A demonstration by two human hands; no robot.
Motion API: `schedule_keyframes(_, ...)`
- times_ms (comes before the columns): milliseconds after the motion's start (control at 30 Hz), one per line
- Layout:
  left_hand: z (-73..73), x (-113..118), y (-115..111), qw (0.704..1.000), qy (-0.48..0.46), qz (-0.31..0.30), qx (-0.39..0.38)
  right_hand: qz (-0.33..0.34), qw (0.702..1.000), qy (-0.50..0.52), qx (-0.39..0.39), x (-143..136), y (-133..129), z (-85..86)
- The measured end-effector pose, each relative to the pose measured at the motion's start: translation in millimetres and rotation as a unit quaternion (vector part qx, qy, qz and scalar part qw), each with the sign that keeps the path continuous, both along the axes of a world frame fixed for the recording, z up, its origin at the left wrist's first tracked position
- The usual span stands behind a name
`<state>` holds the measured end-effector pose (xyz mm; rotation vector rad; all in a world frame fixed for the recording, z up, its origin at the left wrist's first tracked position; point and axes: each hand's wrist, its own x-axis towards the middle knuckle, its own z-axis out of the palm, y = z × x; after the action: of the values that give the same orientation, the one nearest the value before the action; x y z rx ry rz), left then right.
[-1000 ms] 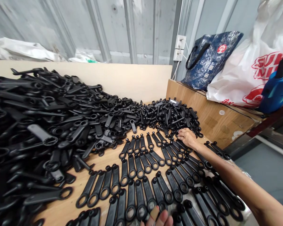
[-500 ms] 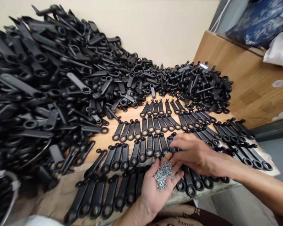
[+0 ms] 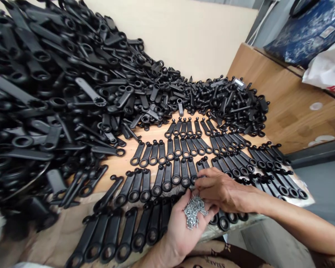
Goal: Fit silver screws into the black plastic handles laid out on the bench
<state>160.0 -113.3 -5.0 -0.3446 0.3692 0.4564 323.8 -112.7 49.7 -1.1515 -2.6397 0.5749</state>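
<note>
My left hand [image 3: 180, 232], palm up and cupped, holds a heap of small silvery screws [image 3: 194, 211]. Just beyond it, my right hand [image 3: 223, 190] is closed, its fingertips curled together over the left fingers. What those fingertips hold, if anything, is hidden. Around both hands lie rows of black plastic crank-like handles [image 3: 127, 231], each with a ring at the near end and a small knob at the far end. The right hand covers part of the middle rows, and the left hand hides part of the front row.
A tall heap of loose black handles [image 3: 92, 63] fills the left and back, tapering into a lower pile [image 3: 240, 104] at right. A wooden board [image 3: 293, 108] stands at the right, with a blue bag [image 3: 309, 35] above it. The table's front edge runs just below the hands.
My right hand has moved slightly left and down, and its fingers have drawn in closer to the left hand. The left hand still cups the screws. The view has shifted a little.
</note>
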Motion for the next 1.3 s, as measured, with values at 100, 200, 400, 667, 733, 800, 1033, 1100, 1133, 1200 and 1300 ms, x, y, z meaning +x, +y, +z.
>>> schedule_keyframes(100, -1.3, 0, 0, 1.0, 0.008, -0.012, 0.006, 0.002, 0.999, 0.03, -0.026, 2, 3, -4.6)
schedule_keyframes(200, -1.9, 0, 1, 0.999, 0.028, -0.032, 0.01, 0.004, 0.998, 0.053, -0.035, 3, 6, -8.1)
schedule_keyframes(400, -0.7, 2, 6, 0.997, 0.057, -0.051, 0.033, -0.029, 0.992, 0.108, -0.065, 20, 9, 5.6)
schedule_keyframes(667, -6.5, -1, 10, 0.996, 0.04, -0.057, 0.052, -0.443, 0.886, 0.084, 0.109, 143, 76, -8.6)
schedule_keyframes(733, -6.5, -1, 10, 0.996, 0.043, -0.053, 0.054, -0.519, 0.849, 0.04, 0.091, 167, 95, -21.9)
schedule_keyframes(800, -5.6, -1, 11, 0.996, 0.046, -0.05, 0.055, -0.559, 0.827, 0.004, 0.065, 181, 108, -33.5)
schedule_keyframes(1033, -4.1, 0, 13, 0.996, 0.043, -0.046, 0.057, -0.598, 0.799, -0.053, 0.031, 184, 121, -49.5)
schedule_keyframes(1100, -5.0, 0, 12, 0.997, 0.04, -0.045, 0.055, -0.603, 0.795, -0.06, 0.025, 186, 123, -51.2)
schedule_keyframes(1133, -5.3, -1, 12, 0.997, 0.04, -0.044, 0.053, -0.602, 0.796, -0.06, 0.021, 188, 124, -51.7)
schedule_keyframes(1200, -5.1, -1, 12, 0.997, 0.042, -0.042, 0.051, -0.59, 0.806, -0.047, 0.016, 191, 124, -50.6)
schedule_keyframes(1300, -3.8, -1, 11, 0.996, 0.053, -0.033, 0.061, -0.566, 0.823, 0.013, 0.04, 179, 112, -38.7)
